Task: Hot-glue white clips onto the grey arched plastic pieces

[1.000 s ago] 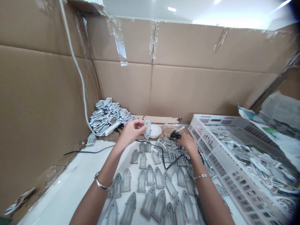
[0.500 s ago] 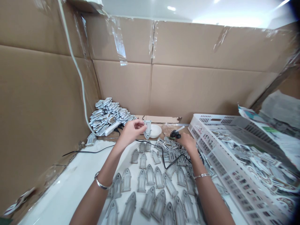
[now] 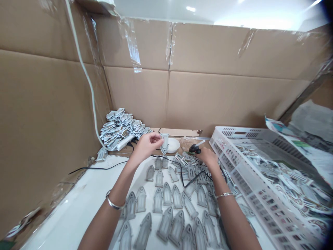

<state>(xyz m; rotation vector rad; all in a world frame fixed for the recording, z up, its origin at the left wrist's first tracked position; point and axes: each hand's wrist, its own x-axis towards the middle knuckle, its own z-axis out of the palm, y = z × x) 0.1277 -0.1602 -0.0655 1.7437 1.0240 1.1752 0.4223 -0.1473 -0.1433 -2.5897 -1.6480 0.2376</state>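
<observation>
A white bowl (image 3: 173, 146) stood near the back of the worktop (image 3: 85, 194), close to the foot of the cardboard wall (image 3: 208, 100). The left hand (image 3: 149, 144) was raised just to the left of the bowl, its thumb and fingers closed in a pinch on the edge of a small grey piece (image 3: 164, 144). That piece was held up at the bowl's left side, overlapping it in the view, with its rounded tip pointing down; whether the two touched could not be told.

The right hand (image 3: 206, 157) was to the right of the bowl, fingers curled around a black tool (image 3: 195, 149) from which a pale rod (image 3: 201, 142) slanted up. The undersides of those fingers were hidden.

In front of the bowl, many loose grey pieces (image 3: 167, 194) lay in uneven rows, most with their pointed ends away from the person. Others were jumbled together to the bowl's right front, partly beneath the right hand, with a black cord (image 3: 192, 181) running over them. To the left of the bowl rose a tall heap of stacked pieces (image 3: 122, 126), beside a white cable (image 3: 92, 90) that hung down the cardboard. Well to the right of the bowl, a white slatted crate (image 3: 243, 180) contained a mass of flat pieces (image 3: 291, 189). A silvery bracelet (image 3: 111, 204) circled the left wrist.
</observation>
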